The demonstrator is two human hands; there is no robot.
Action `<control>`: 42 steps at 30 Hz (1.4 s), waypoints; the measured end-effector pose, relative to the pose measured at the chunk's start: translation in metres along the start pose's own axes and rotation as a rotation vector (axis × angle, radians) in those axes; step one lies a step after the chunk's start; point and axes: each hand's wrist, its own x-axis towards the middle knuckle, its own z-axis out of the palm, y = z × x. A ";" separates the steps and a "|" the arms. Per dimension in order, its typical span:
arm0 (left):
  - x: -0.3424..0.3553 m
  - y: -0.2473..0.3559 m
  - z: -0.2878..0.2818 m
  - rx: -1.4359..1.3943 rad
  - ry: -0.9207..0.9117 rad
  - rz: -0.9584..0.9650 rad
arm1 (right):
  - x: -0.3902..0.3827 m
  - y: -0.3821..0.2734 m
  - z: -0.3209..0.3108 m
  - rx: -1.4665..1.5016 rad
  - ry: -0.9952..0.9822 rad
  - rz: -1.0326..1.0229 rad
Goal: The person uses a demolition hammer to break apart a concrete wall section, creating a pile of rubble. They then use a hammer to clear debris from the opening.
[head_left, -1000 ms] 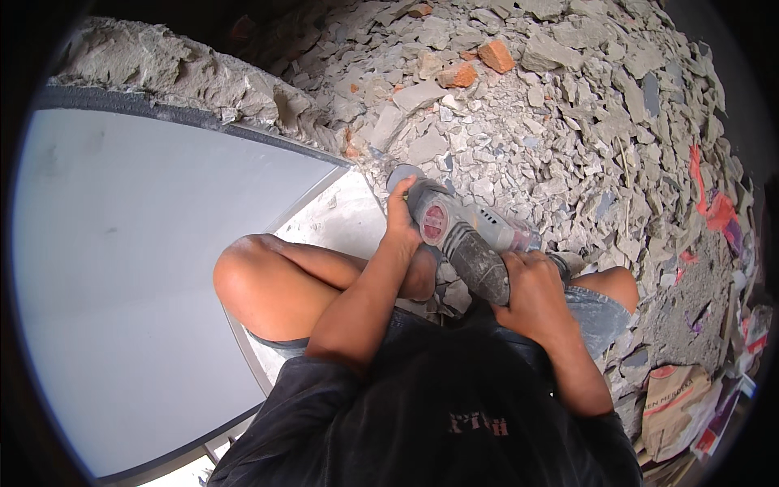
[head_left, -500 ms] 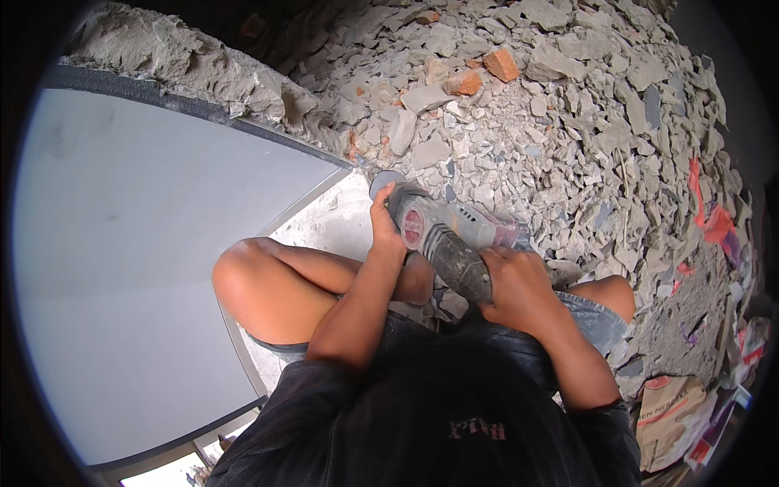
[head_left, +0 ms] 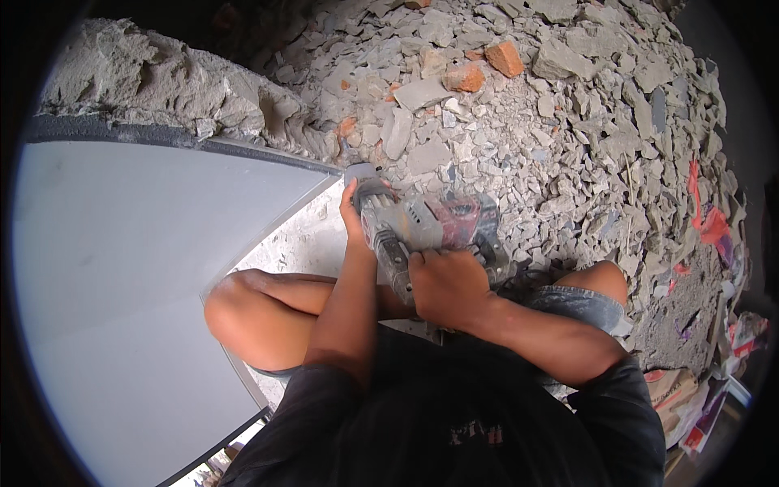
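Observation:
A dusty grey and red rotary hammer (head_left: 418,221) lies across the space between my bent legs, its nose toward the corner of a broken wall. My left hand (head_left: 354,213) is wrapped round its front end, just behind the grey collar (head_left: 361,173). Around the dark rear handle (head_left: 393,258), my right hand (head_left: 450,286) is closed. The tip of the tool is hidden past the collar, so I cannot tell whether it touches the wall. Rough broken masonry (head_left: 182,85) runs along the wall's exposed edge, above a smooth pale grey panel (head_left: 146,243).
Broken grey rubble (head_left: 560,154) spreads ahead and to the right, with orange brick pieces (head_left: 505,58) in it. Red plastic scraps (head_left: 714,227) lie at the far right. A torn brown paper bag (head_left: 672,394) rests near my right elbow. A pale floor strip (head_left: 304,235) borders the panel.
The rotary hammer has shifted left and rolled, showing more of its red and grey body. Both hands moved left with it, the right one further. The view has turned slightly.

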 end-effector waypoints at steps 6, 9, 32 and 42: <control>0.069 0.031 -0.022 0.181 0.189 -0.038 | 0.038 0.019 0.016 0.165 0.022 0.201; 0.071 0.013 -0.011 0.088 0.195 -0.051 | 0.029 0.042 -0.010 0.207 -0.058 0.248; 0.034 -0.054 0.015 -0.070 0.144 -0.035 | -0.015 0.125 -0.037 -0.045 0.163 -0.269; 0.051 -0.017 -0.009 0.044 0.061 0.074 | 0.001 0.058 -0.042 -0.080 0.081 0.025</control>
